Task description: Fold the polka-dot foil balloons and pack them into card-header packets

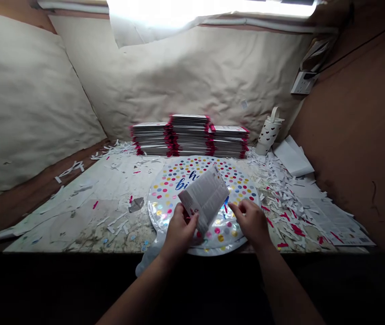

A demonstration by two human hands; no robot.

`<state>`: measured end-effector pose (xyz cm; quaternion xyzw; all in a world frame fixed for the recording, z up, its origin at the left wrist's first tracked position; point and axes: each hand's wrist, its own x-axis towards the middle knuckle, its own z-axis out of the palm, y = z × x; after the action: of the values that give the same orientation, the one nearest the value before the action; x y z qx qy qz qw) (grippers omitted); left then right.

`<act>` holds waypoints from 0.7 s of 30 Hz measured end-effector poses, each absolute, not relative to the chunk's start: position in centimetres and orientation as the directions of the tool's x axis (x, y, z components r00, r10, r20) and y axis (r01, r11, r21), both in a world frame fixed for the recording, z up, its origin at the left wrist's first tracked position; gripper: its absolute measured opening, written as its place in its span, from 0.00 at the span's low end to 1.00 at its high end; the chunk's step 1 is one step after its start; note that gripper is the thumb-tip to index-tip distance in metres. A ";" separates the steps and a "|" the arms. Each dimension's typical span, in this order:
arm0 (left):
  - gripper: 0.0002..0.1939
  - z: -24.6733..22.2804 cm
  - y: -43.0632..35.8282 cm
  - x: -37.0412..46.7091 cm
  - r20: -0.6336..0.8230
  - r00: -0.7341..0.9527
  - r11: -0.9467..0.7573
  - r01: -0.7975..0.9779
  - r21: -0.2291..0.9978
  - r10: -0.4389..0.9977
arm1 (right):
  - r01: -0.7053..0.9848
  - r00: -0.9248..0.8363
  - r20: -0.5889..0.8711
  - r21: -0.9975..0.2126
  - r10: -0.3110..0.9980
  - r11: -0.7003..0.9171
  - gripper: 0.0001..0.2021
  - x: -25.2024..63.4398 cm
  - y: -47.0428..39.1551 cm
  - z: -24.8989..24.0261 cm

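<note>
My left hand (pixel 180 230) is closed on the lower left edge of a grey-white printed card (pixel 208 198), which looks folded and is tilted up to the right. Under the card lies a flat round foil balloon (pixel 165 185) with coloured dots and blue lettering, partly covered. Its pale tail (pixel 148 258) hangs over the table's front edge beside my left forearm. My right hand (pixel 251 222) is over the balloon's right side, fingers curled in and thumb towards the card. Whatever its fingers may hold is hidden. Small red and blue bits show near its fingertips.
Three stacks of pink-edged flat packets (pixel 189 135) stand at the back. A white bottle with dark hearts (pixel 269 133) is to their right. Paper shreds (pixel 287 212) litter the table's right side. A printed sheet (pixel 334 221) and folded white paper (pixel 294 155) lie there too.
</note>
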<state>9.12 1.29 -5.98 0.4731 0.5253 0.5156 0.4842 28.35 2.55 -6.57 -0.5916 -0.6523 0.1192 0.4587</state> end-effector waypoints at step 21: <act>0.18 5.5 16.0 -10.0 0.868 0.111 -0.382 0.919 0.095 0.484 | 0.708 0.011 0.440 -0.638 0.898 0.303 0.21 26.2 6.0 -6.9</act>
<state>-9.98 15.96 5.49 0.7035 0.4986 0.4426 -0.2462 26.17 6.02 -6.87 -0.5789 -0.6936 0.1150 0.4129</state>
